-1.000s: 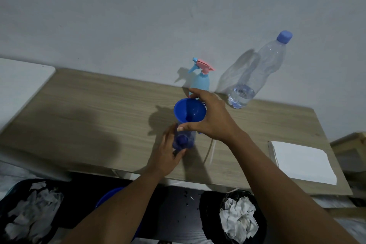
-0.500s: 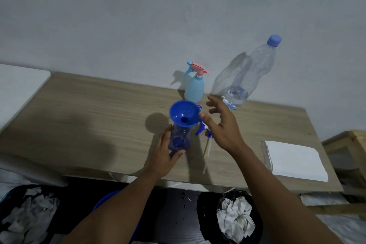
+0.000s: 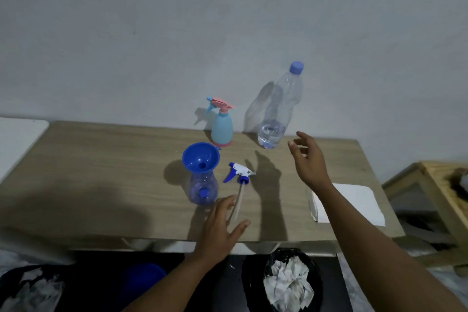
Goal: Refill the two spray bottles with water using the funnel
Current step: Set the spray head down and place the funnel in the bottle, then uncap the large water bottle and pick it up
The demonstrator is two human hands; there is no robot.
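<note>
While left hand [image 3: 217, 230] and right hand [image 3: 307, 159] are both released, wooden table [image 3: 101, 172] against grey wall [image 3: 177, 33], bin [image 3: 255, 286] beneath.

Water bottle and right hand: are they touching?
Apart. Head view shows a strip of table and wall between the right hand and the water bottle.

Views: I have one, the head camera, wide-angle.
Station: close above the near edge of the table [image 3: 101, 172].
Facing: forward and down, toward the wall [image 3: 177, 33] behind it.
Field: tabletop end to end at mid-frame, wall above, bin [image 3: 250, 286] below the near edge.
Forearms enter from the bottom; left hand [image 3: 217, 230] and right hand [image 3: 307, 159] sit near centre.
</note>
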